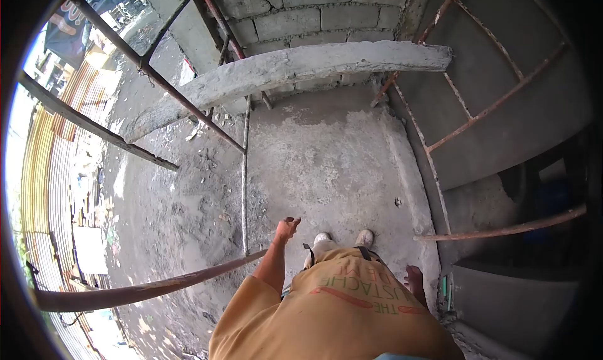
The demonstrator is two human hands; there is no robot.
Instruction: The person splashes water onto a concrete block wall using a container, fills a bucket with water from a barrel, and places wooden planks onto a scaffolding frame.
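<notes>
My left hand (288, 228) hangs in front of my body, a little left of my shoes, with its fingers curled. What it holds, if anything, is too small to make out. Beside the right side of my yellow shirt (339, 297) is my right hand (414, 279), partly hidden by the shirt, its fingers not clearly shown. Below me my two pale shoes (364, 237) stand on the concrete floor (314, 165). A thin metal upright (245, 190) rises left of my left hand.
A cement-covered plank (301, 65) spans the scaffold ahead, before a block wall (301, 11). Rusty scaffold frames (480, 115) stand at the right and left. A curved bar (151, 290) lies low at the left, another bar (502, 231) at the right.
</notes>
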